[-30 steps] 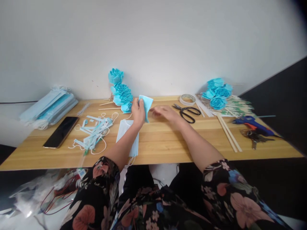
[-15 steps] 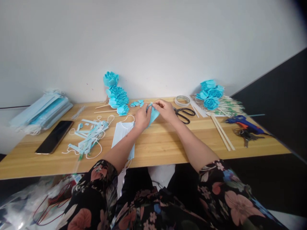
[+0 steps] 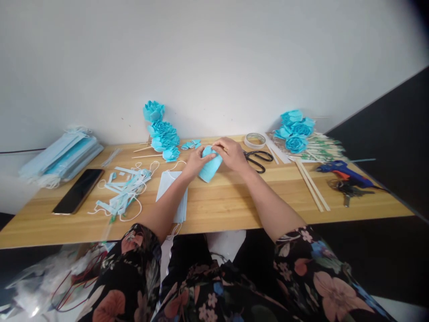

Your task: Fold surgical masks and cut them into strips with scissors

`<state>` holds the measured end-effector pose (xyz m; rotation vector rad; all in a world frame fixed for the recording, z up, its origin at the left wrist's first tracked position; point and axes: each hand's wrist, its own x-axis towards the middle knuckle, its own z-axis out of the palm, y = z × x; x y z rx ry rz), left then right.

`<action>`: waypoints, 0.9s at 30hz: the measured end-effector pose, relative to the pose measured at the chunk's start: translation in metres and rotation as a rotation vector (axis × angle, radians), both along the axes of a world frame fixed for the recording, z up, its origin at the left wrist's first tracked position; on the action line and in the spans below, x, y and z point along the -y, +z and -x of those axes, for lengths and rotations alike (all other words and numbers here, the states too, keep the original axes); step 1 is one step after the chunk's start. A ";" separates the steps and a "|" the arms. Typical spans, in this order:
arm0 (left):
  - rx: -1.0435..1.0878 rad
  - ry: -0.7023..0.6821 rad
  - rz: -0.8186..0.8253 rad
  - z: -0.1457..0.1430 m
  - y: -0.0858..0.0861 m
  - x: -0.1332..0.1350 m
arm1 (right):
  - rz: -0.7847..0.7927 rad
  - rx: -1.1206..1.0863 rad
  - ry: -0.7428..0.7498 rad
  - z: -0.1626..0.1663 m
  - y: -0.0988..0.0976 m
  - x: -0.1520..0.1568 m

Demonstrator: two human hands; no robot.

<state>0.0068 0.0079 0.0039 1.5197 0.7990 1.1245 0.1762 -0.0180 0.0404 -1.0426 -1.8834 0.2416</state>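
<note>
Above the middle of the wooden table, a blue fabric petal piece (image 3: 209,170) with a rounded lower end is held between both hands. My left hand (image 3: 195,162) pinches its left side, thumb lying across the front. On the upper right edge, my right hand (image 3: 230,153) grips with bent fingers. Just behind the left hand lie several small blue petal pieces (image 3: 191,144). Under my left forearm is a face mask (image 3: 167,182), partly covered. Black-handled scissors (image 3: 259,156) rest beside the right hand, their blades hidden behind it.
Blue fabric flowers on sticks (image 3: 165,136) stand back left; more flowers (image 3: 296,134) lie back right. A mask stack (image 3: 62,154), phone (image 3: 78,191) and cut mask strips (image 3: 129,190) occupy the left. Tape (image 3: 254,141), wooden sticks (image 3: 311,185), a glue gun (image 3: 345,172) and keys (image 3: 347,192) are right.
The blue petal piece has turned so its broad face and rounded end show. My left hand has shifted slightly left, its thumb now across the piece. The right hand still grips the upper edge.
</note>
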 end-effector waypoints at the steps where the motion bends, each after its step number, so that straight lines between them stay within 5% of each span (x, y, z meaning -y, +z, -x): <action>1: -0.027 -0.015 0.020 0.001 0.001 0.000 | -0.016 0.014 0.009 0.000 -0.001 -0.001; 18: -0.212 0.015 0.037 -0.005 -0.001 0.009 | 0.141 0.003 -0.090 0.003 -0.008 0.002; 23: -0.070 0.125 0.092 -0.003 0.003 0.007 | 0.183 -0.229 -0.110 0.002 -0.011 -0.002; 27: 0.120 0.231 0.120 0.000 0.005 0.004 | 0.345 -0.308 0.014 0.004 -0.017 -0.003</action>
